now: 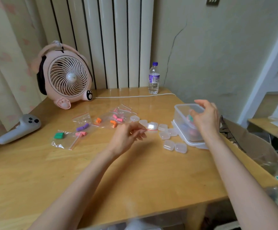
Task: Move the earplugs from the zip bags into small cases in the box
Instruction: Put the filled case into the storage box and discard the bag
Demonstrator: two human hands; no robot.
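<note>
Head view, left fingers (138,132) pinch one zip bag (152,129), right fingers (199,103) slack over box (181,114), eight small cases (168,145) nearby

I can read no words or numbers from here. The water bottle (153,78) has a purple-and-white label (154,79), but its print is too small and blurred to read. A dark wall plate (213,0) shows three slanted white bars.

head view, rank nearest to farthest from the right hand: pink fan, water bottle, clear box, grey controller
From the right hand:
1. clear box, right under it
2. water bottle, back by the wall
3. pink fan, back left
4. grey controller, far left edge
</note>
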